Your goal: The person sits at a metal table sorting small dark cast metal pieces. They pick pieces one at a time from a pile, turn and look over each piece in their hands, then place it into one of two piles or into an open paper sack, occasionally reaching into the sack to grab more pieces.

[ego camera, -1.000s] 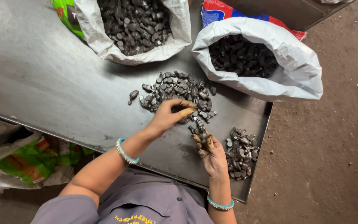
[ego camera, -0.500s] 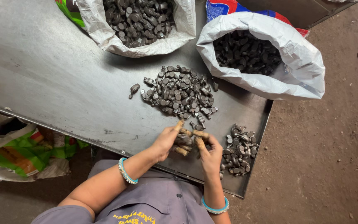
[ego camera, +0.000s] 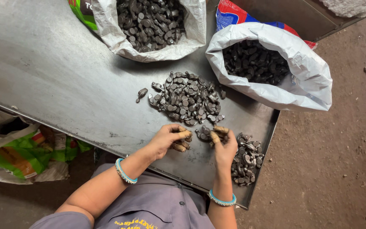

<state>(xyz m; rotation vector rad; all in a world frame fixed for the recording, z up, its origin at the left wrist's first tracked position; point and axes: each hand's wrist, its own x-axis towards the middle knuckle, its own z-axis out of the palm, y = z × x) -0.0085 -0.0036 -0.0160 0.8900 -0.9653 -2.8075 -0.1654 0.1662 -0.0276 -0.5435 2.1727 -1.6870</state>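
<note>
Head camera looks steeply down, close

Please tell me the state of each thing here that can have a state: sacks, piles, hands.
Left sack: open, holding dark metal parts.
Right sack: open, rim rolled, parts inside.
Middle pile: loose on the metal table.
Small pile: at the table corner.
Left hand: curled shut.
Right hand: holding parts.

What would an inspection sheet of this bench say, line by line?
Surface: grey metal table, scuffed.
Job's things: central pile of dark metal parts; smaller pile at the right edge; two open white sacks holding similar parts.
Clutter: one stray part left of the central pile.
Grippers: left hand and right hand each hold small parts.
Cables: nothing seen.
Surroundings: dirt floor; green bags under the table.
</note>
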